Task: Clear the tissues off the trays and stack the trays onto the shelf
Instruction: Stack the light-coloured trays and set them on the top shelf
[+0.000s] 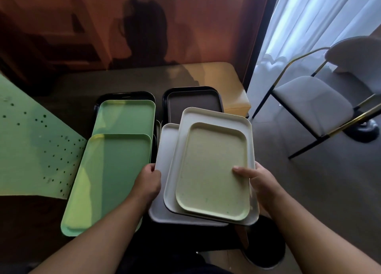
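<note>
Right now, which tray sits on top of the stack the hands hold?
The small pale yellow-green tray, under the right hand's thumb. It rests inside a larger cream tray; the two green trays lie apart on the left.

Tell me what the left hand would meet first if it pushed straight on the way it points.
The left hand points up-right at the left edge of the grey tray, which it seems already to touch. Beyond lies the cream tray; depth is unclear.

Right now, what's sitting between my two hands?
In the head view, the left hand and right hand flank a tilted cream tray with a smaller speckled yellow-green tray nested on top.
</note>
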`<state>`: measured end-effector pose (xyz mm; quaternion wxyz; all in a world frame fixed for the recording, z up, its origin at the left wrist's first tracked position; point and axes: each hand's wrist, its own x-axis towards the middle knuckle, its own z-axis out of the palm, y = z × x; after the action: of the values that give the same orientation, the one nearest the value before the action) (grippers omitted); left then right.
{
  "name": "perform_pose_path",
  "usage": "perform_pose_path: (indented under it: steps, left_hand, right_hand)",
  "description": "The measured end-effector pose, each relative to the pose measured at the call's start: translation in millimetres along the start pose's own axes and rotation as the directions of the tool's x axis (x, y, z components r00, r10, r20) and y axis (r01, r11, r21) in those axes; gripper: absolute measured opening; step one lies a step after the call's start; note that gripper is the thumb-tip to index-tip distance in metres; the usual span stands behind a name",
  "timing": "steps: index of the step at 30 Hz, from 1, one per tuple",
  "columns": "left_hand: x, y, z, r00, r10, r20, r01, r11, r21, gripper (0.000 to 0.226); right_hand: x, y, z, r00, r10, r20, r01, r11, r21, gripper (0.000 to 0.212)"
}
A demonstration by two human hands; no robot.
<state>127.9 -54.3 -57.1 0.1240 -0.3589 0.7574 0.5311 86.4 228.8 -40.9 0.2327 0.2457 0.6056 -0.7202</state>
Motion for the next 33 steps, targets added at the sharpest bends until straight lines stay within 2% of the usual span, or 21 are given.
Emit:
perform_pose_path:
  steps: [5, 10, 13, 15, 16, 18, 20, 22, 24, 27, 29, 31, 33]
  left_hand:
    - [-3, 18, -23, 0.997, 0.075, -0.026, -0.079, 0.970, -0.231, 0.017]
    - [2, 33, -54, 0.985, 0.166, -0.052, -0.173, 0.923, -0.343, 0.028]
    - [5, 39, -71, 0.981, 0.188, -0.042, -0.190, 0.910, -0.368, 0.028]
    - [10, 41, -83, 0.981, 0.189, -0.041, -0.190, 0.908, -0.373, 0.030]
    - [15, 41, -88, 0.985, 0.171, -0.004, -0.158, 0.901, -0.405, 0.035]
    - [21, 42, -97, 0.982, 0.100, 0.162, 0.004, 0.839, -0.544, 0.053]
    - [27, 41, -106, 0.940, 0.074, 0.333, 0.159, 0.768, -0.621, 0.063]
    - [31, 43, -114, 0.883, 0.111, 0.456, 0.220, 0.761, -0.611, 0.059]
    - [37, 42, -123, 0.845, 0.108, 0.524, 0.232, 0.808, -0.541, 0.051]
    - [53, 37, -124, 0.903, 0.096, 0.419, 0.113, 0.887, -0.448, 0.059]
    - [59, 32, -118, 0.917, 0.100, 0.385, 0.089, 0.892, -0.443, 0.062]
    - [67, 23, -111, 0.925, 0.110, 0.363, 0.076, 0.884, -0.461, 0.062]
    - [73, 15, -107, 0.932, 0.111, 0.346, 0.073, 0.875, -0.478, 0.061]
  right_hand:
    - [4, -18, 37, 0.996, -0.066, 0.065, 0.067, 0.998, -0.019, 0.069]
    - [4, -40, 72, 0.983, -0.145, 0.109, 0.158, 0.981, -0.117, 0.044]
    - [5, -46, 91, 0.968, -0.197, 0.157, 0.218, 0.966, -0.136, 0.050]
    - [10, -48, 102, 0.965, -0.179, 0.189, 0.206, 0.970, -0.131, 0.051]
    - [12, -48, 108, 0.966, -0.168, 0.196, 0.195, 0.973, -0.126, 0.048]
    - [19, -44, 119, 0.966, -0.168, 0.196, 0.198, 0.970, -0.142, 0.043]
    - [26, -36, 129, 0.961, -0.197, 0.193, 0.230, 0.958, -0.169, 0.044]
    - [30, -29, 135, 0.956, -0.227, 0.184, 0.261, 0.948, -0.182, 0.046]
    - [32, -24, 141, 0.953, -0.244, 0.178, 0.279, 0.938, -0.207, 0.049]
    - [39, -21, 148, 0.952, -0.252, 0.172, 0.292, 0.918, -0.270, 0.052]
    - [42, -24, 150, 0.954, -0.245, 0.172, 0.284, 0.923, -0.260, 0.042]
    - [48, -27, 149, 0.969, -0.233, 0.087, 0.248, 0.934, -0.259, 0.041]
    - [60, -28, 139, 0.970, -0.234, -0.062, 0.203, 0.926, -0.319, 0.044]
